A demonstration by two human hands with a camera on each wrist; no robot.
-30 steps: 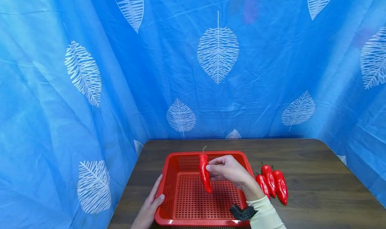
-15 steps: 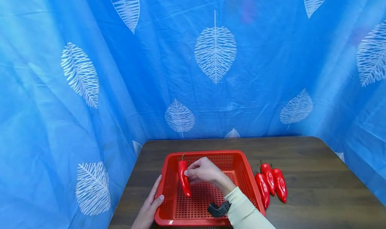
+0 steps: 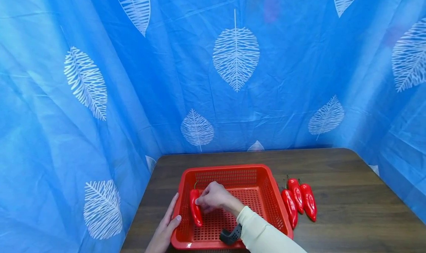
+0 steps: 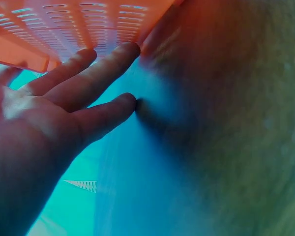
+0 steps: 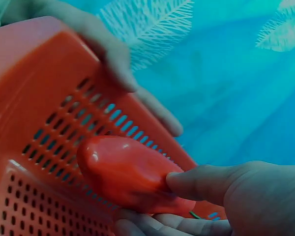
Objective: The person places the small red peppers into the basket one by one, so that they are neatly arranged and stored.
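A dark wood-grain table point(image 3: 352, 201) stood before blue cloth point(image 3: 173, 71) printed with white leaves point(image 3: 236, 58). On it sat a red basket point(image 3: 226, 167), its left rim touched by the left hand point(image 3: 164, 228), fingers straight. Inside the basket, near its left wall, the right hand point(image 3: 216, 197) pinched a red pepper point(image 3: 194, 205); whether the pepper touched the basket floor was hard to tell. Three more peppers point(image 3: 295, 194) lay right of the basket

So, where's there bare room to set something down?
The table right of the three peppers, and behind the basket; also its floor's far right corner. Crowded: its left side, where right-hand fingers pinch another pepper.
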